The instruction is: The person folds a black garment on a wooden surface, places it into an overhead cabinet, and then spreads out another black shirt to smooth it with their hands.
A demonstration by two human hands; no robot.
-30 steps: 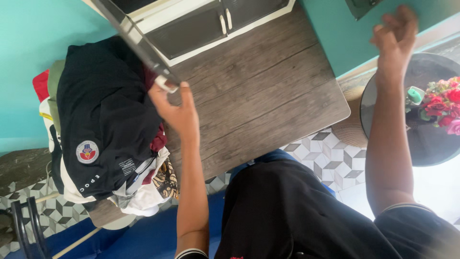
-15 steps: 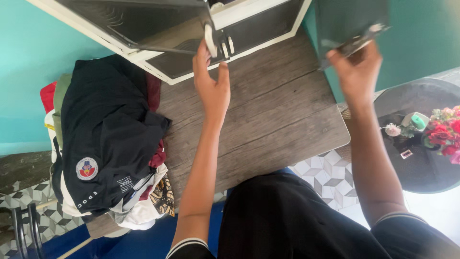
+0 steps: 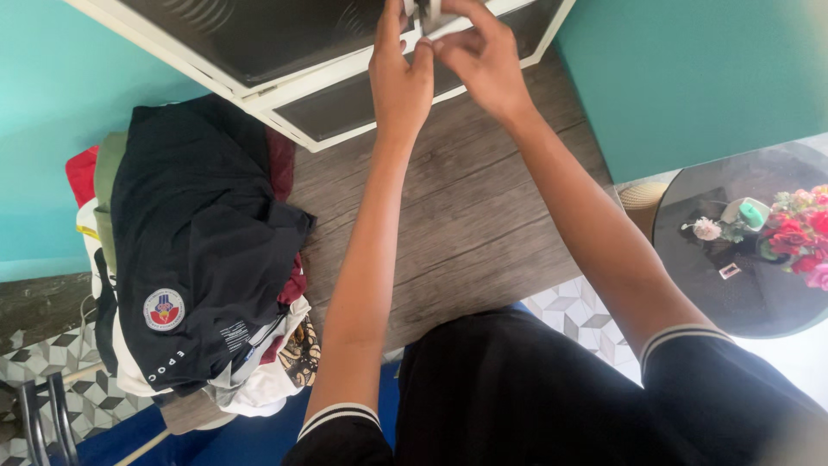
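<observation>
Both my hands are raised to the top middle, at the white handles of a white-framed cabinet with dark door panels. My left hand pinches the left handle with its fingertips. My right hand meets it from the right, fingers closed around the right handle. The two doors sit together, flush with the frame. The cabinet stands at the far end of a grey wooden table. The handles are mostly hidden by my fingers.
A pile of clothes, topped by a black shirt with a round badge, covers the table's left end. A round dark glass table with red and pink flowers stands at right. Teal walls flank the cabinet; patterned tile floor lies below.
Both cabinet doors swung from open to shut. My left hand moved right and up with the left door; my right hand brought the right door in from the right. Both hands now meet at the handles.
</observation>
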